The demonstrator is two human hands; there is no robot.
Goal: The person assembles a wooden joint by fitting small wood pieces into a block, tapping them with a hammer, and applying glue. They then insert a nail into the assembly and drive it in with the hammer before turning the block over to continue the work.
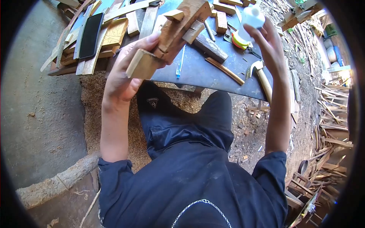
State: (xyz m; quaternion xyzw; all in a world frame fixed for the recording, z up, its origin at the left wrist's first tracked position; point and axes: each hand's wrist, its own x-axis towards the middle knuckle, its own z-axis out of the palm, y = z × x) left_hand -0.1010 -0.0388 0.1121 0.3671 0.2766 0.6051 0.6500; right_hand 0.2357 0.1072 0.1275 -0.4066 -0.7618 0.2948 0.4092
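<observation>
My left hand (123, 66) is closed around a wooden block (178, 30) with smaller wood pieces jutting from it, raised above the near edge of the table. A squared end of pale wood sticks out toward me beside the palm. In my right hand (269, 47) is a white plastic bottle (251, 22), gripped between thumb and fingers over the table's right side. Just under the bottle, a round yellow and red item (240, 41) overlaps it in this view. A hammer (262, 79) lies below my right wrist, its handle over the table edge.
On the dark table (211, 78) lie a blue pen (180, 64), a thin wooden stick (225, 71), a dark wood piece (211, 48) and several blocks. A phone (91, 36) rests on stacked wood at left. Wood scraps (330, 133) pile up at right.
</observation>
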